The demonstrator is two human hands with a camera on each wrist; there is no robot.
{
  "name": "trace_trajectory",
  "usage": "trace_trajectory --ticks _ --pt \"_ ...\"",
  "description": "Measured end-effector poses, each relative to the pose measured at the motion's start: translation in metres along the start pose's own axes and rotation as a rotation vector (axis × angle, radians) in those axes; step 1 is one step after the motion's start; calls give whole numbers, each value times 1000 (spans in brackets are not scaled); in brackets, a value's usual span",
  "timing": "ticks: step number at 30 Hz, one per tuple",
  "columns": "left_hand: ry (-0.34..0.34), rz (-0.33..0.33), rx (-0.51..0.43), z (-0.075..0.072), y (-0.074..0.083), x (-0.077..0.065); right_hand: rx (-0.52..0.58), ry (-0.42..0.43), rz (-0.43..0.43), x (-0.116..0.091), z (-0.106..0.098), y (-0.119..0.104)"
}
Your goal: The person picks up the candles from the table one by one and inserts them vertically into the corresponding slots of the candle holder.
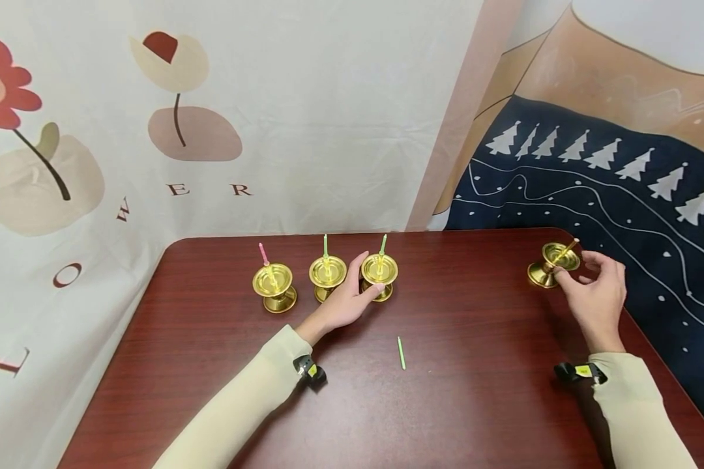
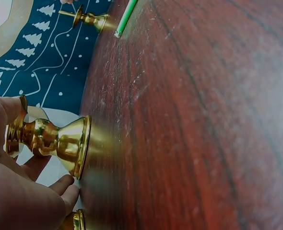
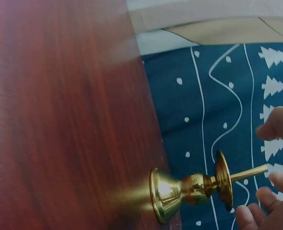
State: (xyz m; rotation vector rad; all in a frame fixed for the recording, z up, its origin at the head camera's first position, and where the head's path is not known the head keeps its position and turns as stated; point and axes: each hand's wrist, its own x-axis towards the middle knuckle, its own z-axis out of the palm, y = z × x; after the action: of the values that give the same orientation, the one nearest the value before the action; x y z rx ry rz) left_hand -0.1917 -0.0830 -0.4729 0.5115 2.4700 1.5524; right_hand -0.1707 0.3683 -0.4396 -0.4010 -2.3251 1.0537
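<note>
My left hand (image 1: 345, 303) holds a brass candle holder (image 1: 379, 268) with a green candle (image 1: 384, 244) standing in it. The thumb lies at its dish and the fingers reach around the far side; in the left wrist view, the base of this candle holder (image 2: 75, 143) is on the table. At the far right, my right hand (image 1: 601, 296) is beside another brass candle holder (image 1: 542, 276), which bears a gold candle (image 1: 571, 247). The right wrist view shows the fingers (image 3: 268, 201) spread around the gold candle (image 3: 251, 172), apparently without gripping it.
Left of the held one stand two more brass holders, one with a pink candle (image 1: 263, 253) and one with a green candle (image 1: 325, 245). A loose green candle (image 1: 401, 353) lies on the dark red table (image 1: 475, 391). Printed cloths (image 1: 328, 130) hang behind the table.
</note>
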Motion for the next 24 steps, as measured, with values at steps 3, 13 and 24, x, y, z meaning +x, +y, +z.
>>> trace_trajectory --ticks 3,13,24 --pt "6 1 1 -1 -1 -1 -1 -88 71 9 1 2" --pt "43 -17 -28 3 -3 -5 -36 -185 46 27 13 12" --pt "25 28 -27 2 -3 -19 -85 -304 -14 17 22 6"
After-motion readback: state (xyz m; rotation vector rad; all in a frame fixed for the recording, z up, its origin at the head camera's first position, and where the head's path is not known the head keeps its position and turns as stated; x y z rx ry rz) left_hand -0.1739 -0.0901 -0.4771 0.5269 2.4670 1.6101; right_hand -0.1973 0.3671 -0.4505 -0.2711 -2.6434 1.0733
